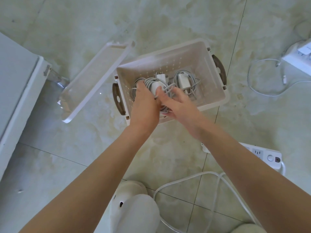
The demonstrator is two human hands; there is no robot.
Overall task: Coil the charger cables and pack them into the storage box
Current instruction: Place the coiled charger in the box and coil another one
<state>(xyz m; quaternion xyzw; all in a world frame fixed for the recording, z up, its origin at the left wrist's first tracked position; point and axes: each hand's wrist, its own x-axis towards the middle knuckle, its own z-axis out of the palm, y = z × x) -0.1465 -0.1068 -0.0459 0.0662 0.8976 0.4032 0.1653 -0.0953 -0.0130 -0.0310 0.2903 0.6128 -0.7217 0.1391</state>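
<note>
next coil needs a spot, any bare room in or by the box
The box bottom is crowded: packed chargers plus the coil under the left hand and right hand. Bare floor lies between the box and the power strip, and behind the box. Loose cable to its right.

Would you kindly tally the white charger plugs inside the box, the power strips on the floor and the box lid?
Charger plugs: 3
Power strips: 2
Lid: 1
Total: 6
</note>
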